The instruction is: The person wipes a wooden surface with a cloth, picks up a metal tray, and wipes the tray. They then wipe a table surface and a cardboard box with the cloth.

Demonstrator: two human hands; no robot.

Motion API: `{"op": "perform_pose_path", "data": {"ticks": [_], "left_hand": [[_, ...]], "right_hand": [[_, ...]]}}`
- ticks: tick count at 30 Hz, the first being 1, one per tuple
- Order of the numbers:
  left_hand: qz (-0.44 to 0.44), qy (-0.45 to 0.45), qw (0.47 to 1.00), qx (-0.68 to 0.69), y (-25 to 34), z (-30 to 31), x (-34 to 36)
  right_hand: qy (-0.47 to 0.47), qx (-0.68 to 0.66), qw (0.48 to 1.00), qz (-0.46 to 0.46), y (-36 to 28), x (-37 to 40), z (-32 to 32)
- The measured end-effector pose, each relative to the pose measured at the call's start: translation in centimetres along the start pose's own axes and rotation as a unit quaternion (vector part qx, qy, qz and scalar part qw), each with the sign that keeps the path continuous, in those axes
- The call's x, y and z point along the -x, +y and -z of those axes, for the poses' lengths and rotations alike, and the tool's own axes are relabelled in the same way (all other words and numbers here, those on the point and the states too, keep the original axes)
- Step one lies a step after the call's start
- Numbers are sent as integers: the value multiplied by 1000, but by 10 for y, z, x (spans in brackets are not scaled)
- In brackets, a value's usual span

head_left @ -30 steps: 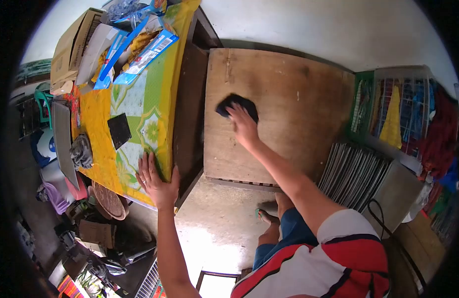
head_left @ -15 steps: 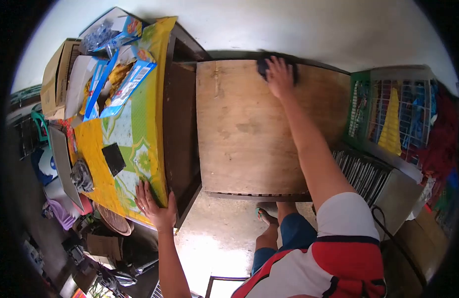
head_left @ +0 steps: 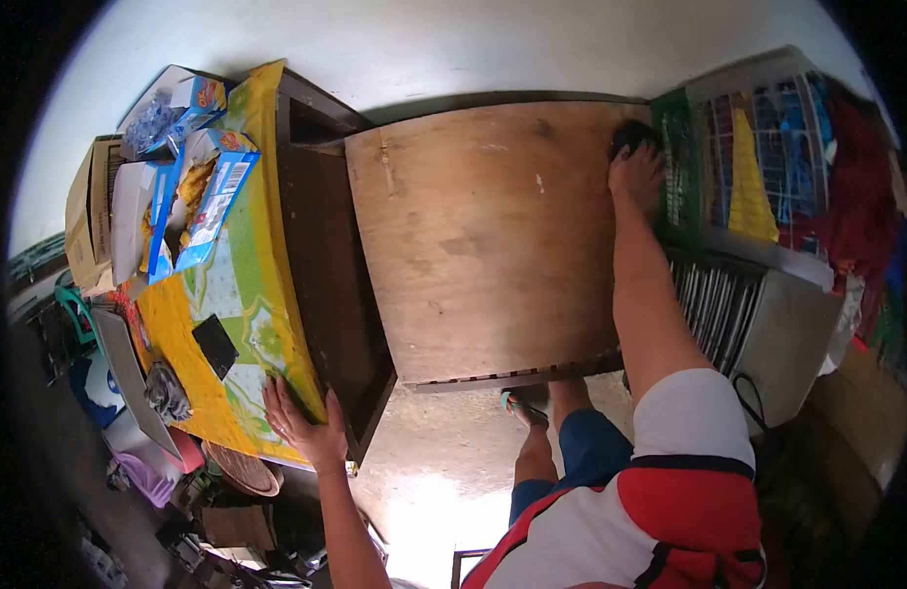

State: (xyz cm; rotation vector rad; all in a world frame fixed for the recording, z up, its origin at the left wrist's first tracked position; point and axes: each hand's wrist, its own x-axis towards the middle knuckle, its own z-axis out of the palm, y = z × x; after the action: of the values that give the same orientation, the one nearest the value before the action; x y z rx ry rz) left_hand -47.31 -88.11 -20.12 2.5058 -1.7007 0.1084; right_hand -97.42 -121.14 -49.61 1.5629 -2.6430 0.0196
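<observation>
Cloth (head_left: 630,133), black, beneath right hand (head_left: 638,171), fingers spread, at plywood counter's (head_left: 493,245) far right corner; left hand (head_left: 306,429), fingers apart, on tablecloth (head_left: 176,329)

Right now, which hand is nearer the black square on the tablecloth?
Left. The left hand rests near the black square; the right hand is farther off, across the wooden board.

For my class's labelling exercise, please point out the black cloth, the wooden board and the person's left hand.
Black cloth (head_left: 631,133): head view, on its uncovered upper part.
Wooden board (head_left: 493,250): head view, on the bare middle of its top.
Left hand (head_left: 314,437): head view, on the back of the hand.
</observation>
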Motion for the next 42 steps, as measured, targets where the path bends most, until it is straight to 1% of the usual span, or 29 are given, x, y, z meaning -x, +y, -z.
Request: {"op": "perform_pose_path", "data": {"ticks": [2,5,8,10,13,16,18,19,20,22,25,28,29,31,32,35,37,38,41,42], "left_hand": [[4,9,1000,12,-3,-3,2],[12,0,1000,8,-2,-2,3],[12,2,1000,8,-2,-2,3],[4,9,1000,14,-4,-3,3],[-9,16,999,29,-5,-4,2],[-6,15,999,39,-2,-5,2],[-2,16,999,42,-1,-5,2],[-1,16,999,42,-2,-5,2],[0,18,999,43,-2,-4,2],[-3,19,999,31,-4,-4,2],[-8,21,999,31,0,-4,0],[-9,19,1000,22,-4,-3,2],[-8,20,1000,20,-4,-5,2],[-7,20,1000,8,-5,-5,3],[-8,21,1000,3,-5,-5,3],[2,23,1000,7,-3,-5,3],[3,23,1000,3,-3,-5,5],[6,25,1000,1,-3,-5,5],[1,33,999,7,-2,-5,5],[-4,37,999,9,-3,-6,6]], "right_hand": [[21,71,997,-36,16,21,-11],[-187,57,977,-83,1,18,33],[-101,-74,992,13,-12,-13,17],[-56,-130,989,47,-37,-35,34],[31,-74,982,172,-36,-77,-1],[-50,-90,988,116,-12,-63,-4],[18,-120,992,21,0,-33,-15],[-117,-75,990,-37,4,-20,-15],[-247,-29,964,-93,5,-8,-9],[-366,42,930,12,15,24,57],[-288,-62,953,-73,9,17,73],[-168,-139,974,-59,-4,-19,83],[-142,-136,980,-21,1,-25,64],[-90,-125,987,54,22,-21,3],[-102,-132,986,27,23,-12,-2],[-76,-98,985,-118,13,53,2],[-82,-117,981,-130,10,98,16],[-83,-129,979,-134,15,116,18],[-7,-155,988,-19,40,177,8],[-20,-172,985,-21,53,197,7]]}}
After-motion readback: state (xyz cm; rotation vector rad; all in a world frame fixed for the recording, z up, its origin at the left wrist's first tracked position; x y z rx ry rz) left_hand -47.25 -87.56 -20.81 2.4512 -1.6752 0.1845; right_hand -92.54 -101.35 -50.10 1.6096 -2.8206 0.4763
